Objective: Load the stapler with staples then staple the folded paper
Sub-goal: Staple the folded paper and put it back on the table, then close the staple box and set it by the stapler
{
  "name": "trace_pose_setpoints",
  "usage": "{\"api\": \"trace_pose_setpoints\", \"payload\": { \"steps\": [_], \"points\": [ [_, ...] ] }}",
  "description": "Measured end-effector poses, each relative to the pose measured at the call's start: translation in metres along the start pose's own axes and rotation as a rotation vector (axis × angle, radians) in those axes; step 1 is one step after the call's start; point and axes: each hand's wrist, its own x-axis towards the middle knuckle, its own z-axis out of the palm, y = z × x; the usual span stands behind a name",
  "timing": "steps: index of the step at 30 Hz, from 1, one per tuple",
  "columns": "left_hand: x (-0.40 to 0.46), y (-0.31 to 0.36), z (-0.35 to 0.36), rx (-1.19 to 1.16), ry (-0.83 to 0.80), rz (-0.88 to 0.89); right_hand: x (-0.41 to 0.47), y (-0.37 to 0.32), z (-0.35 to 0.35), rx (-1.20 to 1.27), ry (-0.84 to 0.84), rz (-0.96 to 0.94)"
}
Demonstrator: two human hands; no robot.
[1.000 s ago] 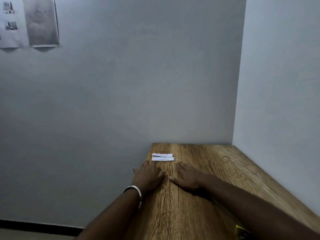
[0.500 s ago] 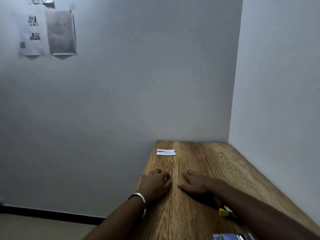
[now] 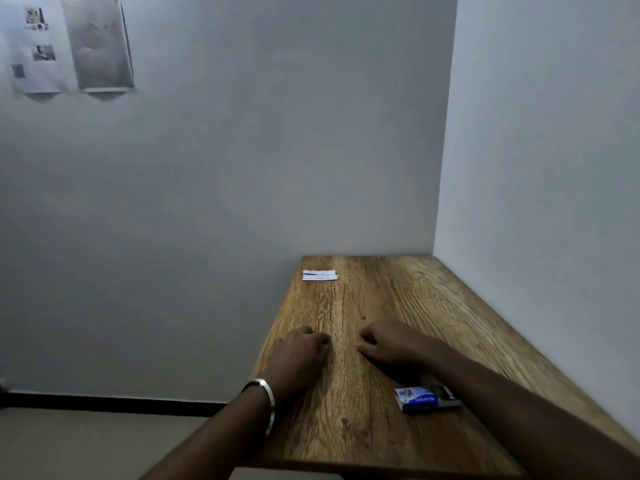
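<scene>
The folded white paper (image 3: 320, 275) lies flat near the far left corner of the wooden table (image 3: 408, 299). My left hand (image 3: 299, 351), with a metal bangle on the wrist, rests on the table with fingers curled and nothing in it. My right hand (image 3: 391, 342) lies beside it, fingers curled too and holding nothing. A small blue staple box (image 3: 420, 399) sits on the table just under my right forearm. No stapler shows; my right forearm may hide it.
The table stands in a corner, with a grey wall behind and a white wall along its right side. Its left edge drops to the floor. Paper sheets (image 3: 69, 46) hang on the wall at upper left.
Both hands have drawn back from the folded paper toward me and their fingers have curled in. The view has tilted down, so the staple box now shows fully.
</scene>
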Motion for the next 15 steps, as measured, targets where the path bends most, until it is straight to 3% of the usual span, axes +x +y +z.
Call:
{"api": "trace_pose_setpoints", "payload": {
  "steps": [6,15],
  "points": [
    [-0.015,0.010,-0.008,-0.018,0.093,0.036,-0.022,-0.002,-0.003,0.030,0.096,-0.029],
    [-0.030,0.028,-0.013,-0.220,0.183,0.113,-0.072,-0.003,-0.033,0.299,0.447,-0.085]
  ]
}}
